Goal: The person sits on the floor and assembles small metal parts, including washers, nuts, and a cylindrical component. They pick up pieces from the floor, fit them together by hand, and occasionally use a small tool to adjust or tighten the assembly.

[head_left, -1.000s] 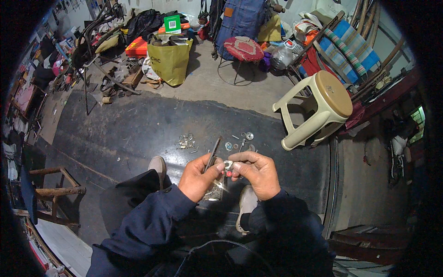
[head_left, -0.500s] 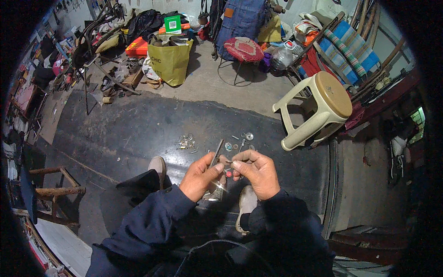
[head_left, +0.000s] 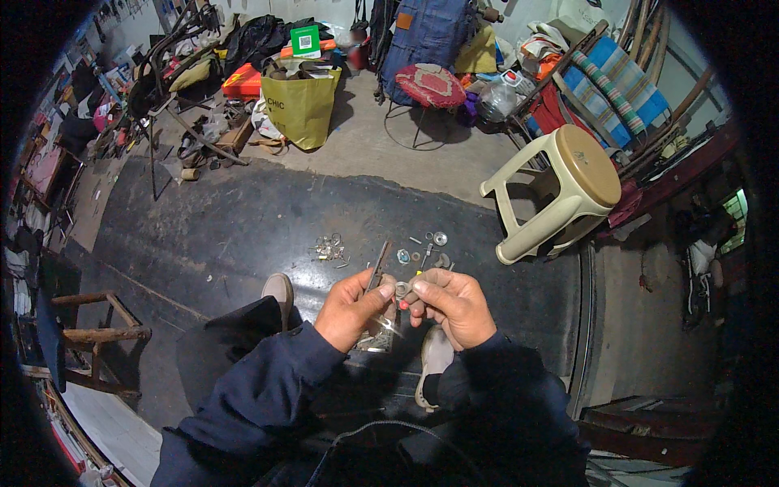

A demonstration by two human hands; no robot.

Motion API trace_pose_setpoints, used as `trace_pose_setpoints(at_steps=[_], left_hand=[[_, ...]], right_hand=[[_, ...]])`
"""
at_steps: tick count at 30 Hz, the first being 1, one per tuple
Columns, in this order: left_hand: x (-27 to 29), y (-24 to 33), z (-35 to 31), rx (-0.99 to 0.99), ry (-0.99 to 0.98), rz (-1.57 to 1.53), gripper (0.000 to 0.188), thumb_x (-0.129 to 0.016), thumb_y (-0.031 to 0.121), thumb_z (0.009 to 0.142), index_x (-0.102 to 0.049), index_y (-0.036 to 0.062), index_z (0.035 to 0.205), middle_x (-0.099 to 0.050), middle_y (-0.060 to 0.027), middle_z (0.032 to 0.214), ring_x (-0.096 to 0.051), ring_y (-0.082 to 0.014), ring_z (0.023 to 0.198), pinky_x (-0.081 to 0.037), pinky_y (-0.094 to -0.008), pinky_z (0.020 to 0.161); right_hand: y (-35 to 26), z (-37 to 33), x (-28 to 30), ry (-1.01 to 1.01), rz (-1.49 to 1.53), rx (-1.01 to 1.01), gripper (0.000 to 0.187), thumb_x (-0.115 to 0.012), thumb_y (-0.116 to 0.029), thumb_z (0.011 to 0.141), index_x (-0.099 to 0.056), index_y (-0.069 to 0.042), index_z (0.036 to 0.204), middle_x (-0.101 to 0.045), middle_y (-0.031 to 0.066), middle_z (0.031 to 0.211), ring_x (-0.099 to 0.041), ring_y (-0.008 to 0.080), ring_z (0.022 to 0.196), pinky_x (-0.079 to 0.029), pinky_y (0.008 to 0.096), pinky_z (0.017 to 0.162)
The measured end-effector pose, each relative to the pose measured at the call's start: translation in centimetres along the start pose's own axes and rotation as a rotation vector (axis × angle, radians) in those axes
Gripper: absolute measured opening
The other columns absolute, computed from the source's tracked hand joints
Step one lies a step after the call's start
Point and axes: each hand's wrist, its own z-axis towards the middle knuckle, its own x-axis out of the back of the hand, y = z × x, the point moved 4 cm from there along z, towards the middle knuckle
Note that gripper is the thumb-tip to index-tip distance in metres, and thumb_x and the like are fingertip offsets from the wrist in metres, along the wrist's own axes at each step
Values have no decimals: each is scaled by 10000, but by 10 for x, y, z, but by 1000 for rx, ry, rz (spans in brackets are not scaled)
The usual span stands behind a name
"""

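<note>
In front of me, my left hand (head_left: pixel 347 310) is closed around a slim metal bar (head_left: pixel 380 261) that sticks up past its fingers. Between the two hands a small round metal piece (head_left: pixel 402 289) shows, pinched at the fingertips. My right hand (head_left: pixel 456 307) is closed, its thumb and forefinger pressed against the right side of that piece. Just under the fingers a small red spot (head_left: pixel 404 305) shows; what it belongs to is hidden. Below my left hand lies a shiny metal part (head_left: pixel 375 341), partly covered by it.
Small loose metal parts (head_left: pixel 329 248) lie on the dark mat (head_left: pixel 243 211), with a round metal cup (head_left: pixel 440 239) and other bits beyond my right hand. A cream plastic stool (head_left: pixel 584 166) stands right, a wooden frame (head_left: pixel 105 334) left. A yellow bag (head_left: pixel 300 109) stands farther back.
The small piece between my fingertips has turned and now shows a round face. My right hand has shifted slightly right, and the bar in my left hand has turned a little.
</note>
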Motion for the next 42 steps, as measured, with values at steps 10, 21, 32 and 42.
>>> trace_pose_setpoints(at_steps=[10,21,32,42], left_hand=[[2,-1,-2,35,19,17,162,-561,203,1039,-634,63,1073,-624,31,848,-533,-42,724,-416,-205,634],[2,-4,0,1,43,49,116,-602,166,1014,-643,64,1050,-608,43,805,-500,-28,663,-381,-196,569],[3,-5,-1,27,58,88,115,-609,169,1008,-641,62,1038,-599,49,791,-502,-27,660,-387,-196,573],[0,-1,-2,20,21,-14,179,-547,212,1046,-632,57,1075,-621,37,840,-531,-41,717,-414,-208,628]], right_hand=[[5,-1,2,-2,27,-40,239,-651,-241,975,-647,-18,1058,-679,59,922,-613,115,764,-512,268,704],[5,-1,1,-24,39,-48,253,-622,-256,990,-639,-16,1069,-657,54,913,-593,120,746,-519,283,687],[0,-3,-2,-6,20,-34,241,-656,-229,972,-652,-6,1063,-649,61,891,-609,122,731,-524,273,664],[3,-3,0,-22,68,-37,206,-650,-204,978,-644,-13,1055,-651,53,905,-600,116,757,-522,279,679]])
